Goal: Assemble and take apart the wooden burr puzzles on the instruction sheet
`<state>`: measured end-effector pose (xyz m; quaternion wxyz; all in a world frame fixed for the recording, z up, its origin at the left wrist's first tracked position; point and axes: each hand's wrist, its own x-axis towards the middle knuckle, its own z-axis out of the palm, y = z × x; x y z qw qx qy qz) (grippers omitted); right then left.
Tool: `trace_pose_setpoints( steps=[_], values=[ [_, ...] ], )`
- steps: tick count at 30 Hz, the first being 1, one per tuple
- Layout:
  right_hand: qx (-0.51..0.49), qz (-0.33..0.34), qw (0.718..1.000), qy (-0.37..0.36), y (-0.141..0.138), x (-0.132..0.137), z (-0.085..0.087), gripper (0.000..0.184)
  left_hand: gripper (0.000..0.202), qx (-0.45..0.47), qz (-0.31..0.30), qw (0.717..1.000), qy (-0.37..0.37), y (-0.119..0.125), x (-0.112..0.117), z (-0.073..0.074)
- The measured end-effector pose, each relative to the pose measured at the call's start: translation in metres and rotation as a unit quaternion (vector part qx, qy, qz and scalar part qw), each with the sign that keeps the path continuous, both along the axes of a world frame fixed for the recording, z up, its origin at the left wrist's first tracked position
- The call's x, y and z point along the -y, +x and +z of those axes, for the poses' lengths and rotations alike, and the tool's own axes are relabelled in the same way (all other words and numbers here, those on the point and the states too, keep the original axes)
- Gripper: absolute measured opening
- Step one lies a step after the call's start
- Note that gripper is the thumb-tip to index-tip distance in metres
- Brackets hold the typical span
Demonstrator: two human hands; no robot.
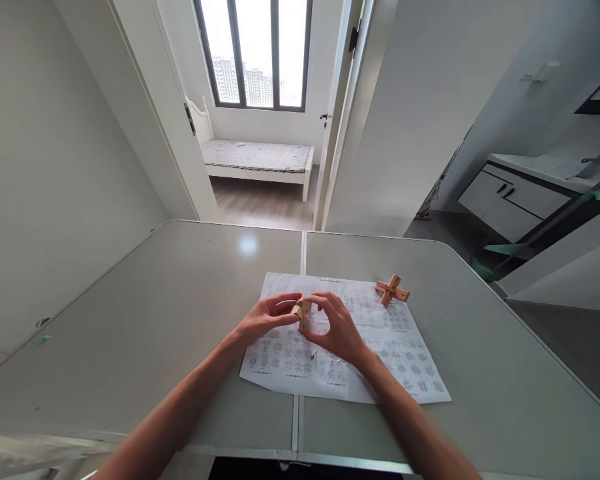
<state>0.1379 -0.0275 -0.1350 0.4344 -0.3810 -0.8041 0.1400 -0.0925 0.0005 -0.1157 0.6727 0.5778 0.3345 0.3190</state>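
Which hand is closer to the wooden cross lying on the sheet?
Right. The right hand sits just left of the wooden cross, apart from it; the left hand lies farther left. Both grip a wooden block.

The desk [155, 320] is a grey-green one with rounded corners and a pale metal edge. A narrow seam [303, 250] runs down its middle, from the far side to the near side. One printed sheet [405, 333], covered with rows of small figures, lies flat across this seam. A wooden cross [393, 290] rests on the far right corner of the sheet, and a small dark object [313, 355], too small to identify, lies near the middle of the sheet.
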Motion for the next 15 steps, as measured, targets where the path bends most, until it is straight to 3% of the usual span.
trace_pose_setpoints(
  steps=[7,15],
  values=[
    [0.011,-0.002,0.999,0.030,-0.0021,0.0026,-0.0007,0.061,0.061,-0.003,-0.030,1.000,0.005,-0.0022,-0.0014,-0.0020],
    [0.027,0.033,0.998,0.039,-0.0043,0.0074,0.0047,0.074,0.061,0.018,-0.016,1.000,0.020,-0.0010,-0.0037,-0.0047]
  ],
)
